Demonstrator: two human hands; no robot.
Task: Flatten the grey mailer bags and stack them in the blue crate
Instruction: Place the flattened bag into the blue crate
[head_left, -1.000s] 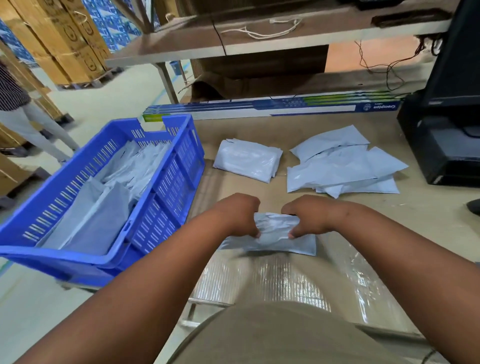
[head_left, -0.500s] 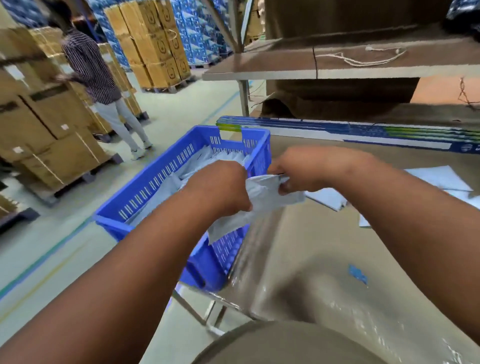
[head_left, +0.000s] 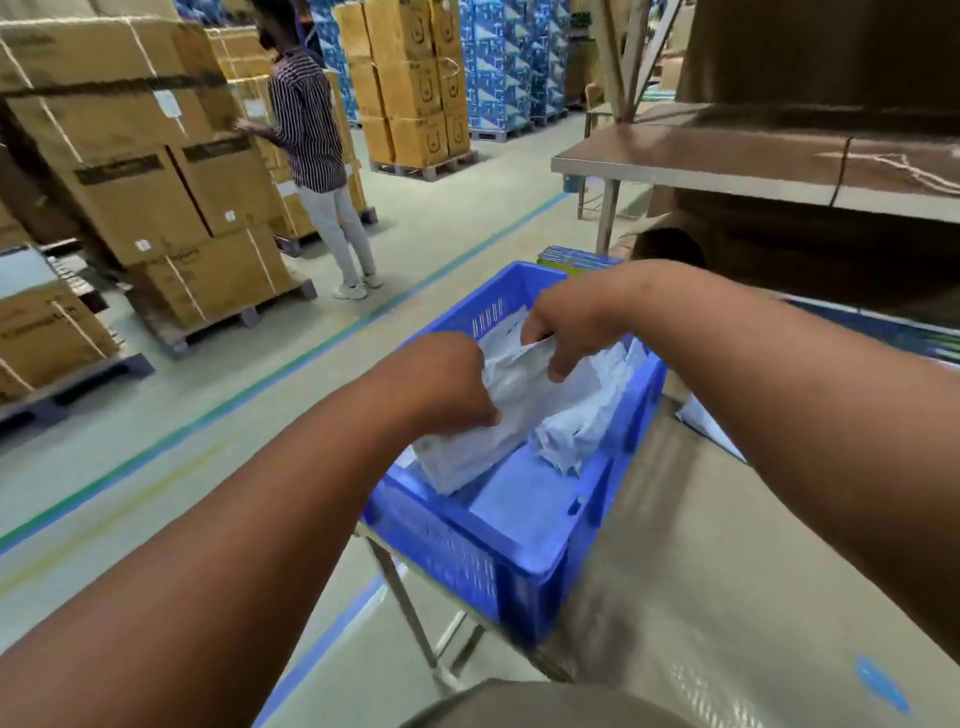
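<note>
Both hands hold one grey mailer bag (head_left: 483, 441) over the blue crate (head_left: 519, 566). My left hand (head_left: 447, 384) grips its near end, and my right hand (head_left: 566, 332) pinches its far top edge. The bag hangs tilted, its lower corner down inside the crate. More grey mailer bags (head_left: 582, 421) lie stacked in the crate along its right wall. The corner of another mailer (head_left: 701, 421) shows on the table past my right forearm.
The crate sits at the left edge of the brown table (head_left: 727, 571), over a metal frame (head_left: 415, 623). A shelf (head_left: 753, 166) runs above the table's far side. A person (head_left: 317, 156) stands by palletised cardboard boxes (head_left: 156, 171) across the aisle.
Both hands lifted the mailer off the table and carried it left, from in front of me to over and into the crate. My view swung left toward the aisle.
</note>
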